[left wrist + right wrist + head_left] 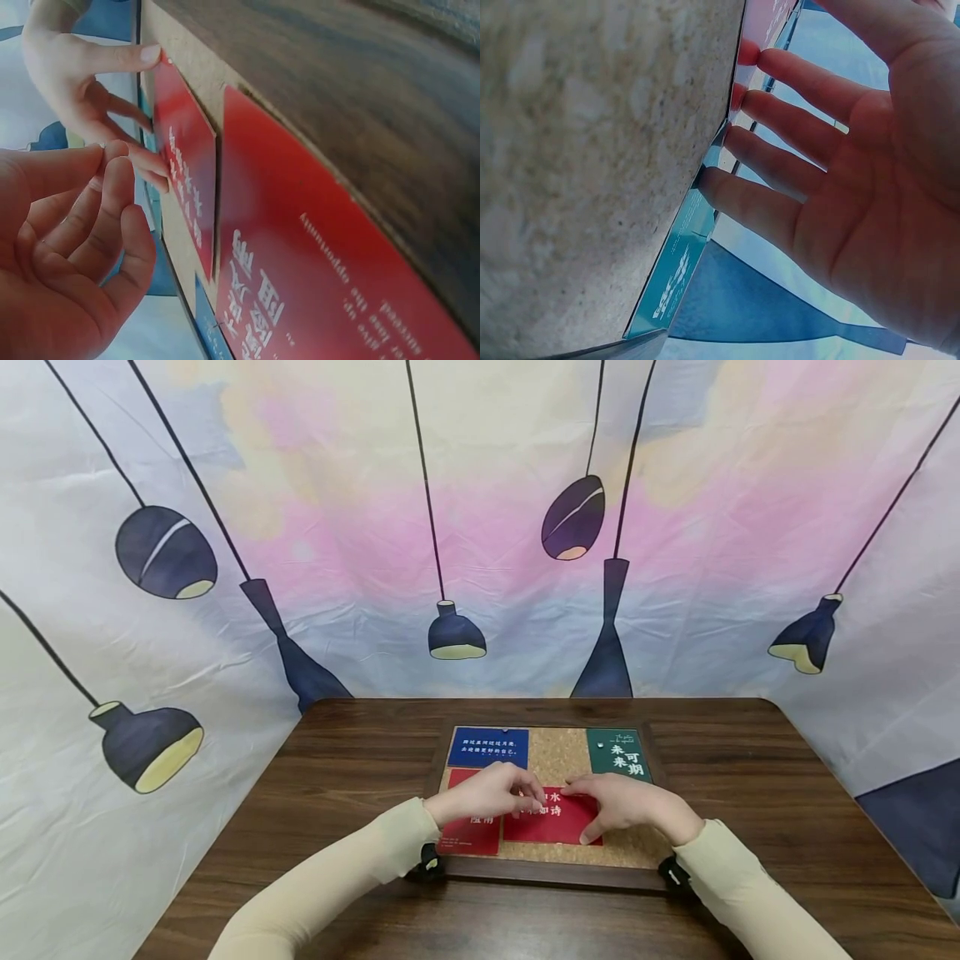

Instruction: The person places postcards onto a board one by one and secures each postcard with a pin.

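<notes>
A red card [551,828] with white writing lies on a cork board [558,752]. My right hand [630,802] spans its right end, thumb at the near edge and fingers near the far edge. The right wrist view shows those fingers [799,127] spread and fairly straight, tips touching down by the cards. Over the card's left part hovers my left hand [491,793], its thumb and index fingertips pinched together. In the left wrist view, this hand [67,247] seems to pinch a small pale thing, mostly hidden and too small to identify.
Another red card [468,839] lies at the board's left, partly under the left hand. A blue card [487,748] is at the far left corner, a green card [617,753] at the far right. The dark frame [555,872] rests on a wooden table [360,760].
</notes>
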